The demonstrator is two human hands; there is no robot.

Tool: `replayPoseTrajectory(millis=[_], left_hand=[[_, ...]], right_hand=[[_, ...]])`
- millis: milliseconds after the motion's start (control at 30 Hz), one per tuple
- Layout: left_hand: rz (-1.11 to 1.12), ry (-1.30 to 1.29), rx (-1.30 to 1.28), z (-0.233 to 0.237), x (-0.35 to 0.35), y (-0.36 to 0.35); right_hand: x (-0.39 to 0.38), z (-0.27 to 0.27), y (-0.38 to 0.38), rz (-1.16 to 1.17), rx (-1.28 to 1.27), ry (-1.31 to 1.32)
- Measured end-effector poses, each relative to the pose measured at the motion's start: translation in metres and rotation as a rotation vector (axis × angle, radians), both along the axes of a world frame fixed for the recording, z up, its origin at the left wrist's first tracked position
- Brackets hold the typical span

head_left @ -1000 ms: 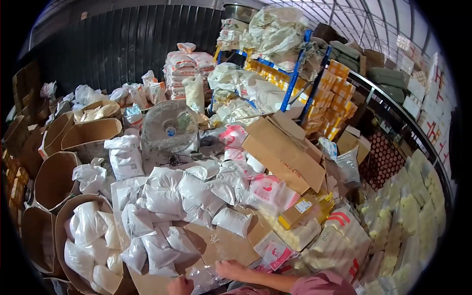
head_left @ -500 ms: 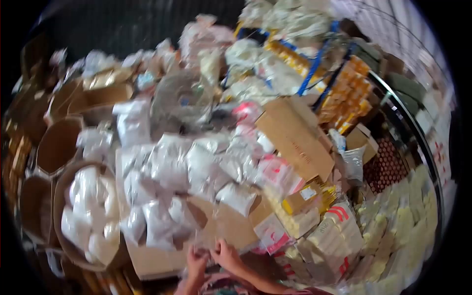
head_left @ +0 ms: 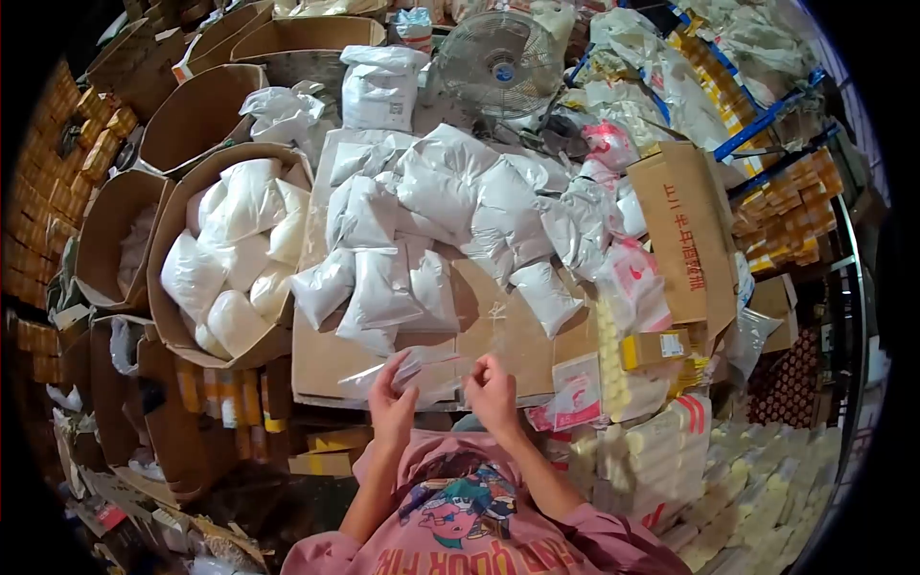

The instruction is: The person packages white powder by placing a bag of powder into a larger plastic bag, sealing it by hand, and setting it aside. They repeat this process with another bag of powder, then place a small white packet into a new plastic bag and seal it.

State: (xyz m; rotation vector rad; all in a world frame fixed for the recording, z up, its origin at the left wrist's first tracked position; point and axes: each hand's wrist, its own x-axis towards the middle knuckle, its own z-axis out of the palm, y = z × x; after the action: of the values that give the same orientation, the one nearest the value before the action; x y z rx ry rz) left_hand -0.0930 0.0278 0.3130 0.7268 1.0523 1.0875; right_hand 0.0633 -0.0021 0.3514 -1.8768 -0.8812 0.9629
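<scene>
At the near edge of a cardboard-topped table [head_left: 517, 331], a thin clear plastic bag [head_left: 436, 374] lies between my hands, its outline hard to follow. My left hand [head_left: 391, 402] grips it with curled fingers. My right hand [head_left: 492, 398] is closed in a pinch at the bag's other side; the exact contact is hard to see. Beyond my hands, several filled white plastic packets [head_left: 383, 287] are piled on the cardboard. A smaller white packet [head_left: 547, 295] lies apart from them, ahead of my right hand.
A large carton [head_left: 171, 287] on the left holds several white filled bags [head_left: 240, 259]. A fan [head_left: 501, 65] stands behind the pile. On the right are a brown carton [head_left: 680, 240], a small yellow box [head_left: 655, 349] and wrapped pale rolls [head_left: 661, 450].
My head view has tilted down and turned, so the table sits higher and my shirt shows. My hands have moved slightly apart, with the clear plastic between them.
</scene>
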Motion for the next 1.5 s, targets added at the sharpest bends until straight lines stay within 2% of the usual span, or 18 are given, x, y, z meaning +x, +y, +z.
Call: replayPoseTrajectory(millis=[67,133,267,400,433,533,600,667,733,833,933,967,1067,1100,1200,1233,1333,1500], left_hand=[[-0.04,-0.024,-0.187,0.005,-0.008,-0.006],[-0.102,0.036,-0.124,0.001,-0.009,-0.005],[-0.137,0.048,-0.185,-0.017,-0.004,-0.012],[-0.41,0.227,-0.073,-0.03,-0.003,-0.006],[-0.474,0.284,-0.08,-0.027,-0.003,-0.006],[-0.537,0.245,-0.106,-0.018,-0.001,-0.003],[-0.531,-0.004,-0.148,-0.026,0.001,0.002],[-0.577,0.002,-0.135,-0.035,0.0,0.013],[-0.765,0.212,-0.022,-0.031,-0.01,0.029],[-0.951,0.478,0.112,-0.01,-0.012,0.045],[-1.007,0.259,0.141,-0.008,-0.024,0.055],[-1.084,0.183,0.2,-0.001,-0.029,0.061],[-1.09,-0.244,0.126,0.058,-0.03,0.074],[-1.115,-0.414,0.093,0.07,-0.031,0.078],[-1.314,-0.406,0.059,0.048,-0.041,0.097],[-1.508,-0.28,0.28,0.045,-0.038,0.112],[-1.336,-0.43,0.045,0.033,-0.039,0.108],[-1.295,-0.506,-0.093,0.028,-0.051,0.094]], right_hand=[[-0.002,-0.014,-0.004,0.079,0.09,-0.26],[-0.003,-0.021,-0.008,0.239,0.166,-0.683],[-0.018,0.006,-0.023,0.7,0.358,-0.758],[-0.025,-0.011,-0.042,0.705,-0.093,-0.364],[-0.023,-0.027,-0.042,0.634,0.145,-0.531],[-0.018,-0.028,-0.046,0.519,-0.166,-0.306],[-0.01,-0.028,-0.046,0.582,-0.358,-0.331],[0.005,-0.066,-0.057,0.637,-0.352,-0.215],[0.011,-0.059,-0.06,0.52,-0.192,0.197],[0.026,-0.006,-0.051,0.33,-0.306,0.872],[0.032,-0.004,-0.049,0.388,-0.138,1.049],[0.036,0.007,-0.043,0.533,-0.159,0.872],[0.036,0.02,-0.032,0.756,-0.147,0.89],[0.033,0.034,-0.025,0.856,-0.081,0.731],[0.024,0.036,-0.003,1.088,-0.07,0.842],[0.022,0.033,0.003,1.115,-0.083,0.893],[0.013,0.038,0.015,1.078,-0.173,1.201],[0.005,0.036,0.014,1.018,-0.055,1.23]])
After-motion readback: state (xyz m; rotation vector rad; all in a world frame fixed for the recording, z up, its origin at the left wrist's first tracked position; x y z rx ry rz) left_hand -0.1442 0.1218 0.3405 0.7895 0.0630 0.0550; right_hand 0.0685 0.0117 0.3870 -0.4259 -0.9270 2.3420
